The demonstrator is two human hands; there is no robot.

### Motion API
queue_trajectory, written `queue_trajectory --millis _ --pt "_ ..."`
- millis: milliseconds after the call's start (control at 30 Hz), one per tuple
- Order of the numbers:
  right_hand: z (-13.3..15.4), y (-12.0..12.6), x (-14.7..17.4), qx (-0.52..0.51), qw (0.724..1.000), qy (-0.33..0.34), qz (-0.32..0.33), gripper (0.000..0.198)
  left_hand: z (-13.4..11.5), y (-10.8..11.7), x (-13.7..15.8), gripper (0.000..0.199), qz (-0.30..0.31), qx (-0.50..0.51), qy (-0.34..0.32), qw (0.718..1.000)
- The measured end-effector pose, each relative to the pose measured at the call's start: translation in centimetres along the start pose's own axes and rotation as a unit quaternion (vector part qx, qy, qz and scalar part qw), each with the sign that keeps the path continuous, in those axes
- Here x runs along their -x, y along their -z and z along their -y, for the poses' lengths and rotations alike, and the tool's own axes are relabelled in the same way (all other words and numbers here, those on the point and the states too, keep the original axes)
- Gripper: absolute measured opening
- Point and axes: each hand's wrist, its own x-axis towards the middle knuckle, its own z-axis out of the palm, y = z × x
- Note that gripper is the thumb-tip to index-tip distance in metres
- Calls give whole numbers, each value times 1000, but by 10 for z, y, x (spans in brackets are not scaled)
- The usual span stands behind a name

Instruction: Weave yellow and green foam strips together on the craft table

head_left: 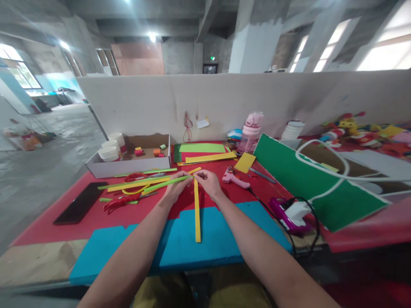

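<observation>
My left hand (177,186) is closed on a light green paper strip (163,184), which runs out to the left past the fingers. Close beside it, my right hand (208,184) pinches at the point where the green strip meets the top of a yellow paper strip (197,209). That yellow strip hangs down toward me over the blue sheet (180,252). The fingertips partly hide the join. More yellow strips (138,185) lie to the left, with red-handled scissors (122,202) below them. A pink glue gun (236,178) rests to the right of my right hand.
A black phone (78,203) lies at the left. Behind it stands a cardboard box (128,171) with white cups. A purple power strip (290,216) with cables and a leaning green board (308,179) are at the right. A pink bottle (251,132) stands near the partition.
</observation>
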Motion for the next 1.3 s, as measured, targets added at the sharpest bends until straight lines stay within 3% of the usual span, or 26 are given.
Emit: queue_trajectory --millis 267,567,733,967,1100,1300 --pt "-2 -1 1 20 998 51 -13 13 3 0 -4 20 -28 -52 22 998" --pt "-3 -1 0 1 1000 24 14 11 2 3 -4 10 -18 -74 -10 997" --pt "-2 -4 2 -37 999 8 27 18 -1 3 -5 17 -37 -54 4 998" --pt "3 1 1 4 1000 4 15 20 -2 3 -4 18 -18 -30 2 999" --pt "-1 0 -2 -42 999 -6 12 23 -4 7 -6 23 -24 5 2 1000" --pt "-9 0 -3 -32 999 -12 21 24 -1 10 -8 20 -1 -115 -15 993"
